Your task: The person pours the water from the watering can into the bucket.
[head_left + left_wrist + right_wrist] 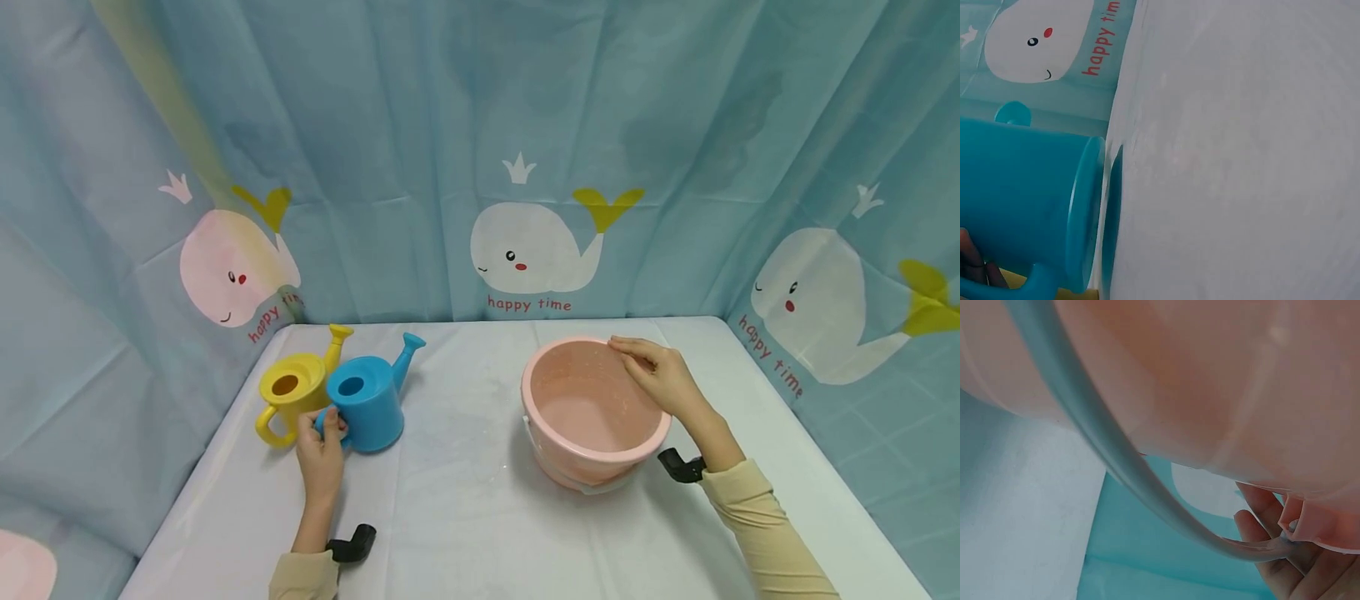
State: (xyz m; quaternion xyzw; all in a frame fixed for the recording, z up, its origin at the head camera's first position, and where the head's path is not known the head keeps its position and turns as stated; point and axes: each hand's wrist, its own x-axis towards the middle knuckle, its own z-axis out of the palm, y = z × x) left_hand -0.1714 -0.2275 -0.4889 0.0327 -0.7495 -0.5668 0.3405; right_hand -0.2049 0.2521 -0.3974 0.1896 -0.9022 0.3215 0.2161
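Note:
On the left, my left hand [321, 442] grips the handle of a blue watering can [371, 408], its spout pointing away to the back right. The left wrist view shows the can's side and base close up [1022, 194], with fingers at the handle. My right hand [663, 375] pinches the right rim of a pink bucket [555, 450], thumb on the inside. Seen from below in the right wrist view, the fingers [1257, 503] lie outside the bucket, near where its pale handle [1116, 453] joins the rim.
A yellow watering can [292, 371] stands just left of and behind the blue one. White cloth [450, 517] covers the table. Blue whale-print curtains [420, 167] hang at the back and both sides.

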